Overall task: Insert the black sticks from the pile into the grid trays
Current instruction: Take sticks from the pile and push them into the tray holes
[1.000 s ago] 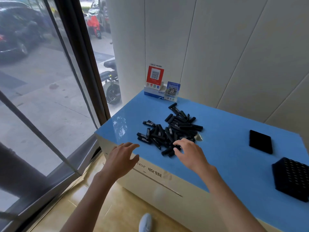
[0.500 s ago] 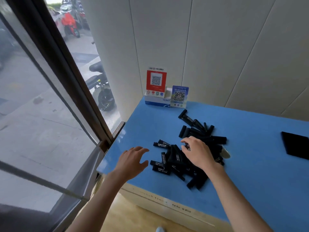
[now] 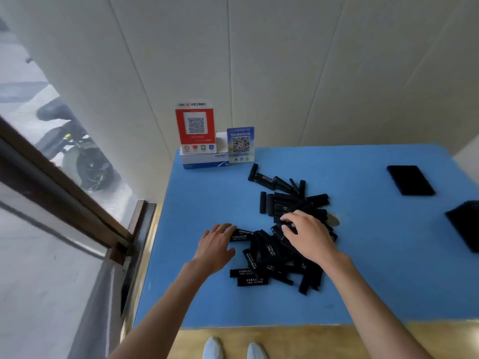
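Note:
A pile of black sticks (image 3: 285, 203) with white lettering lies in the middle of the blue table (image 3: 375, 268). My right hand (image 3: 308, 235) rests on top of the pile, fingers curled onto a stick; whether it grips one is unclear. My left hand (image 3: 216, 246) lies flat and open at the pile's left edge, fingertips touching a stick (image 3: 241, 235). A black grid tray (image 3: 464, 224) sits at the right edge, partly cut off. A flat black tray (image 3: 410, 180) lies behind it.
Two QR-code signs, a red one (image 3: 195, 126) and a blue one (image 3: 240, 144), stand on a white box (image 3: 204, 160) at the table's back left against the wall. A window frame (image 3: 67, 187) runs along the left. My white shoes (image 3: 233, 348) show below the table's front edge.
The view has swung to face the table more squarely. My right hand moved further up onto the pile. My left hand advanced from the table's edge to the pile's left side.

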